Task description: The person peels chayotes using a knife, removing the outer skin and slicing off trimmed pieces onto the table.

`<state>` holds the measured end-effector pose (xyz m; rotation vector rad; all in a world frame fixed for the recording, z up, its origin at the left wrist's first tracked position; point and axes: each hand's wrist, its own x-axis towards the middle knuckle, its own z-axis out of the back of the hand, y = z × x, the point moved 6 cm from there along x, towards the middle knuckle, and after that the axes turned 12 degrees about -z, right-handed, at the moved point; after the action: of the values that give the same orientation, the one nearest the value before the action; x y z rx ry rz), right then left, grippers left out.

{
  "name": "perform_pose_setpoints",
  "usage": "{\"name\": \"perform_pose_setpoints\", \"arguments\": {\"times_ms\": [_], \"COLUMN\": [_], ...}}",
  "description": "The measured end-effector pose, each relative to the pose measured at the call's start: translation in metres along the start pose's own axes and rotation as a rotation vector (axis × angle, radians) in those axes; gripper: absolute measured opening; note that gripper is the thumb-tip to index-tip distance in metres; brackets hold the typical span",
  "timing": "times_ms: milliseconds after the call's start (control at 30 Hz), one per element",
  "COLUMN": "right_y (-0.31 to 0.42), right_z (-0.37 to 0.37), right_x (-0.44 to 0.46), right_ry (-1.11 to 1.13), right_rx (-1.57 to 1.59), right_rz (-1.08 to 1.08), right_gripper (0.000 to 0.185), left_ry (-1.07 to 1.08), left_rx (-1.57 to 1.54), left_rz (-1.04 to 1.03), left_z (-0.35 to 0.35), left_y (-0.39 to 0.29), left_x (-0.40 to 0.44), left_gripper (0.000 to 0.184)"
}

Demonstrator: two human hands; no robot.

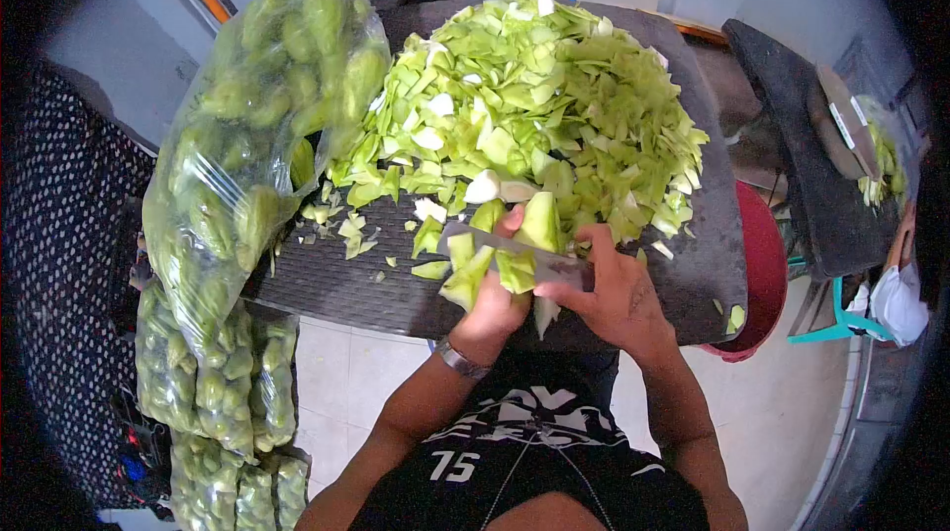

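My left hand (498, 307), a metal-banded watch on its wrist, is closed around pale green chayote pieces (469, 277) above the front edge of the dark table. In my right hand (625, 299) is a broad-bladed knife (568, 272), its blade reaching left across the chayote. Fingers and pieces hide part of the blade. Just beyond both hands, a big heap of cut chayote slices (564, 115) covers much of the table (332, 286). A few larger whitish chunks (483, 187) lie at its near edge.
A clear plastic bag of whole chayotes (242, 125) leans over the table's left side. More filled bags (218, 383) are stacked below it. At right are a red tub (760, 264), a second dark table (792, 160) and a teal stool (841, 325).
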<state>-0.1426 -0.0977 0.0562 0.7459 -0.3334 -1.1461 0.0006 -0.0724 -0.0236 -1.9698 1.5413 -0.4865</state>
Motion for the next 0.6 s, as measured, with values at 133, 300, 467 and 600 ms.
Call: {"name": "perform_pose_setpoints", "arguments": {"times_ms": [133,300,467,600], "right_y": [-0.003,-0.039,-0.072,-0.052], "right_z": [0.005,0.024,0.042,0.021], "right_x": [0.006,0.031,0.044,0.024], "right_ry": [0.001,-0.151,-0.169,-0.019], "right_rx": [-0.025,-0.06,-0.033,0.08], "right_rz": [-0.016,-0.049,-0.247,-0.201], "right_gripper": [0.08,0.075,0.067,0.07], "left_ry": [0.069,-0.048,-0.111,-0.041], "left_rx": [0.371,0.091,0.026,0.27], "left_rz": [-0.346,0.081,0.232,0.019], "left_z": [0.004,-0.011,-0.006,-0.005], "left_y": [-0.007,-0.011,-0.013,-0.021], "left_x": [-0.015,-0.019,-0.016,-0.011], "left_gripper": [0.051,0.052,0.053,0.049]}}
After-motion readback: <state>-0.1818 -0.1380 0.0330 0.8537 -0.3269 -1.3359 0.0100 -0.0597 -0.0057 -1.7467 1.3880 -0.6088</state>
